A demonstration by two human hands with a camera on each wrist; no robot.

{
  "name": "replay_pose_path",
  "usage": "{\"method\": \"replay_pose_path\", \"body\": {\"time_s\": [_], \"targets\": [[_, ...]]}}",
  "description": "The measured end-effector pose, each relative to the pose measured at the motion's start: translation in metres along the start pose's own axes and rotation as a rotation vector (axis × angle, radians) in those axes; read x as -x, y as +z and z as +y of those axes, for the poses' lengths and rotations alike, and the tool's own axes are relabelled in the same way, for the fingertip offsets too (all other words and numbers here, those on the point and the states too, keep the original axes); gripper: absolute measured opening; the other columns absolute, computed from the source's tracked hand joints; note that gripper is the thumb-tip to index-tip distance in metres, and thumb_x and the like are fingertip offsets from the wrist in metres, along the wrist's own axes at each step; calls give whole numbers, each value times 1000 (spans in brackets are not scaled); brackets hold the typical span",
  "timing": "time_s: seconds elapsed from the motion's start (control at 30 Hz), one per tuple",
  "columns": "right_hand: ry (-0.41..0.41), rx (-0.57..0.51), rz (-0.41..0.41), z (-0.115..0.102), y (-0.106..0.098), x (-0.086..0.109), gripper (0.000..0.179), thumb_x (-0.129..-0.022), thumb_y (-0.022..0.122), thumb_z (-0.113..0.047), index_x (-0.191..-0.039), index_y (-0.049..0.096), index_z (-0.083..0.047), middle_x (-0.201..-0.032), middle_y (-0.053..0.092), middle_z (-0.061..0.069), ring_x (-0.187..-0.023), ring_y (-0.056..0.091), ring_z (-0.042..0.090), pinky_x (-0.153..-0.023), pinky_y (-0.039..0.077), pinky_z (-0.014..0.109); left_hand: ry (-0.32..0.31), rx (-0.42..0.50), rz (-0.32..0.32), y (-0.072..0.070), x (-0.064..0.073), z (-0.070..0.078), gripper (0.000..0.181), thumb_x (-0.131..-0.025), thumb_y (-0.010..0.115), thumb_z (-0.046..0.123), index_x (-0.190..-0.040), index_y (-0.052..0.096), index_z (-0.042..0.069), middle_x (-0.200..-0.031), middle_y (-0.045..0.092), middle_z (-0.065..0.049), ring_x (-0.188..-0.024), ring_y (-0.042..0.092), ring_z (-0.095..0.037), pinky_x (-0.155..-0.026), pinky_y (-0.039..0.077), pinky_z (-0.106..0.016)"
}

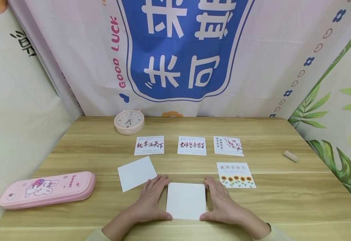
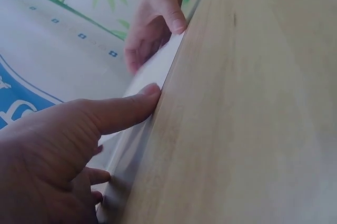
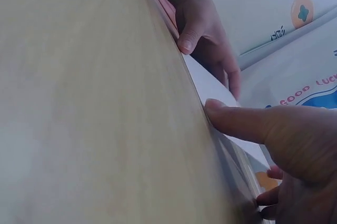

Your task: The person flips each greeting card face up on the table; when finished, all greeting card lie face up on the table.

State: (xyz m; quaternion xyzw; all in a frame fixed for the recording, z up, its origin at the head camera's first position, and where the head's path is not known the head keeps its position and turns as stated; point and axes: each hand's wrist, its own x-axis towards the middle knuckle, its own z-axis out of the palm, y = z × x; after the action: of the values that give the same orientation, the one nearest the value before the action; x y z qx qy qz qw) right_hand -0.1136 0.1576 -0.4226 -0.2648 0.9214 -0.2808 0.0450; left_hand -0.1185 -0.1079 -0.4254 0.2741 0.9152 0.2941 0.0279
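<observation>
A blank white square card (image 1: 186, 201) lies level in front of me, close over the tabletop. My left hand (image 1: 152, 201) holds its left side, the thumb at the near corner and the fingertips at the far one. On the opposite side my right hand (image 1: 223, 202) grips it the same way. Both thumbs meet the card's near edge in the wrist views. Just beyond my left fingers rests another blank white card (image 1: 137, 174), turned at an angle. A sunflower card (image 1: 236, 175) lies beside my right fingertips.
Three printed cards form a back row: one lettered card at left (image 1: 149, 145), one in the middle (image 1: 192, 145), and a blossom card (image 1: 229, 146). A pink pencil case (image 1: 47, 190) lies left, a round clock (image 1: 129, 122) stands behind, and a small beige block (image 1: 291, 156) sits right.
</observation>
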Motion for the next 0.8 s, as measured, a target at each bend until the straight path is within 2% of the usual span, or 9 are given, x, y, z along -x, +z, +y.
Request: {"method": "replay_pose_path", "body": {"time_s": [0.1,0.2,0.3,0.37,0.47,0.63,0.73,0.8], "targets": [[3,-3,21,-2,-2,-1,94,-65,72,-38,-133,21,3,-133,28,19,-122,22,31,-99,14,47,-1,15,37,-1,-1,2,96,-54,78,41,-131,30,9,-136,27,-11,-125,15,-32,-96,7,-53],[-6,-2,83,-4,-4,-1,76,-74,67,-25,-132,27,2,-129,36,17,-118,32,29,-96,24,43,2,17,78,-2,-2,5,91,-58,78,33,-131,30,8,-132,34,-8,-122,23,-30,-96,14,-51],[-50,-34,167,-4,-5,-4,58,-76,65,-13,-125,37,3,-111,52,10,-102,49,20,-86,39,36,8,16,133,-3,-2,7,82,-62,77,27,-130,33,9,-126,41,-5,-117,33,-26,-95,22,-46],[-82,-76,218,-3,-5,-7,51,-75,65,-7,-121,43,2,-96,56,2,-87,54,12,-76,45,29,19,13,180,-3,-2,8,78,-63,76,24,-128,36,10,-123,45,-4,-113,38,-23,-94,27,-42],[-129,-153,283,-1,-5,-10,44,-73,66,-2,-114,50,1,-80,54,-6,-69,53,4,-62,47,20,50,13,258,-2,-2,9,72,-64,76,19,-126,41,9,-117,50,-2,-108,44,-19,-92,32,-38],[-186,-243,364,1,-4,-12,37,-72,65,2,-107,56,2,-74,57,-5,-63,53,3,-53,47,18,117,99,368,0,-3,8,64,-64,74,6,-121,47,7,-93,60,1,-85,56,-7,-80,43,-30],[-210,-269,405,0,-4,-14,33,-72,64,4,-104,58,1,-72,58,-4,-60,52,3,-50,46,18,159,151,421,0,-4,8,60,-65,72,-1,-120,49,7,-82,61,3,-75,58,-4,-70,47,-22],[-240,-281,434,-1,-6,-15,32,-72,64,5,-103,59,1,-70,59,-3,-57,52,3,-48,45,18,189,140,458,0,-5,7,57,-65,71,-3,-118,50,6,-76,62,5,-71,57,-3,-66,47,-17]]}}
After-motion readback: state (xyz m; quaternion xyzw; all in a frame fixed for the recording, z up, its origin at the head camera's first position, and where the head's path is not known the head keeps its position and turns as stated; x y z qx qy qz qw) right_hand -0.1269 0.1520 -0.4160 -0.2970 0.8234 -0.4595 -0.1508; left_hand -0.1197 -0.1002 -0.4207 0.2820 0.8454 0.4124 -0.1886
